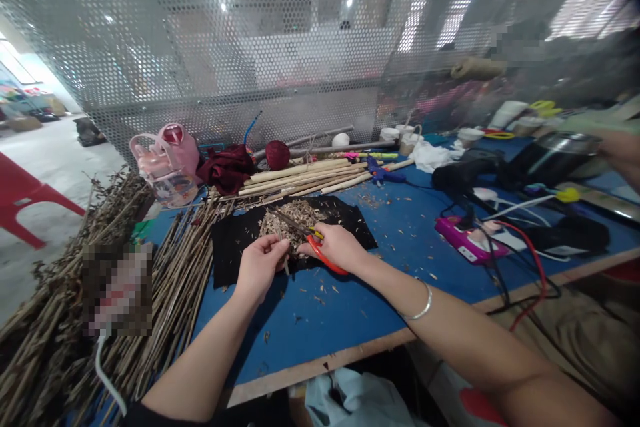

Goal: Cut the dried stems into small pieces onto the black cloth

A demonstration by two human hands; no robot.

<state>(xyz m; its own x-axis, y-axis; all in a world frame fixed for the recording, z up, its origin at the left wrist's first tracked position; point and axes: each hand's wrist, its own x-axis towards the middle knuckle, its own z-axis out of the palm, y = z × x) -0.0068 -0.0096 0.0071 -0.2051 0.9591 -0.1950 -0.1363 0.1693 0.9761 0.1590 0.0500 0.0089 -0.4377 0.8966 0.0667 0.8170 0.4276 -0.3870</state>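
My right hand [340,247] is closed around the orange handles of a pair of scissors [327,261], whose dark blades point up and left over a pile of chopped stem pieces [300,213]. My left hand [263,263] pinches a short piece of dry stem [287,263] beside the scissors. Under the pile lies a black cloth [230,247] on the blue table. Small cut bits are scattered around both hands. A bundle of long dry stems [175,287] lies to the left of my left hand.
Behind the cloth lie pale peeled sticks [300,177], a blue glue gun [384,172] and a dark red yarn ball [277,155]. A pink-lidded clear bottle [173,180] stands back left. At right are a magenta power strip [470,240], cables and a person's arm [623,150]. A perforated screen [250,60] rises behind.
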